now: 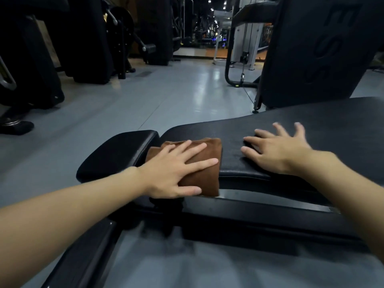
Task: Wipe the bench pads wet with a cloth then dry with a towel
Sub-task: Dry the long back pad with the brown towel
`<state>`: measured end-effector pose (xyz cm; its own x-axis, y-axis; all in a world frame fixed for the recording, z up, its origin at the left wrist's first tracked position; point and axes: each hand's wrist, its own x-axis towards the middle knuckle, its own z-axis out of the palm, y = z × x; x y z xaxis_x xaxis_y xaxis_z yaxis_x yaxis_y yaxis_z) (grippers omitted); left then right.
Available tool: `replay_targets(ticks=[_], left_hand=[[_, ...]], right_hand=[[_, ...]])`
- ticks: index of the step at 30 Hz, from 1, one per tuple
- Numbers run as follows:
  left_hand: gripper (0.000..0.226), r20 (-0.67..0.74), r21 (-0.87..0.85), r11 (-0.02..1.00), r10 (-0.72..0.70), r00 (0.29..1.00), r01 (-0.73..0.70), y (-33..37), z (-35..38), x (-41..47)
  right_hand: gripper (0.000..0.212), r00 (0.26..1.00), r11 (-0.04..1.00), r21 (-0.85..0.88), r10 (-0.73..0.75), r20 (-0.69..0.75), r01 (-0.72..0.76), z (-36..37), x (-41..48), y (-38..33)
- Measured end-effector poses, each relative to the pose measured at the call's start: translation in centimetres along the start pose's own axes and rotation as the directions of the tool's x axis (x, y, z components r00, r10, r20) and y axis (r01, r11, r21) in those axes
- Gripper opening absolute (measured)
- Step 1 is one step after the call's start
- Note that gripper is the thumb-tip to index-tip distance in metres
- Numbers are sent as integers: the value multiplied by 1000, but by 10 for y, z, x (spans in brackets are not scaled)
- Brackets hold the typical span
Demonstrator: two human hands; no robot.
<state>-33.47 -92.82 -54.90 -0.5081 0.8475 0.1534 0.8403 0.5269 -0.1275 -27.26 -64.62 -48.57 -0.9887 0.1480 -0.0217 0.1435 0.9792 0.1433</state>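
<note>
Fingers (199, 164) of left hand (172, 173): spread, pressed flat on folded brown cloth (209, 179). Cloth sits at left end of long bench pad (322, 121), next to small pad (116, 150). Pad's long axis runs rightward; right hand (278, 151), fingers splayed, rests bare there, likely in stroke path.

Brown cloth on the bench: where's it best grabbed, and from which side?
Probably the near end of the brown cloth, which hangs over the front edge of the bench pad: pinch it from the near side. The left hand covers its top.
</note>
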Motion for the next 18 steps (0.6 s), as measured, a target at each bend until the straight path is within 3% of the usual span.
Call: replay_targets(ticks=[3, 13, 18], left_hand=[[74, 14, -4, 1000, -24, 1000, 24, -9, 4, -11], [77, -129, 127, 992, 39, 991, -23, 43, 5, 42], [77, -148, 169, 982, 105, 983, -80, 6, 12, 5]], right_hand=[[65, 996, 996, 50, 74, 44, -76, 5, -5, 11], [59, 998, 993, 99, 62, -30, -59, 6, -8, 7], [70, 992, 993, -37, 114, 52, -112, 0, -18, 24]])
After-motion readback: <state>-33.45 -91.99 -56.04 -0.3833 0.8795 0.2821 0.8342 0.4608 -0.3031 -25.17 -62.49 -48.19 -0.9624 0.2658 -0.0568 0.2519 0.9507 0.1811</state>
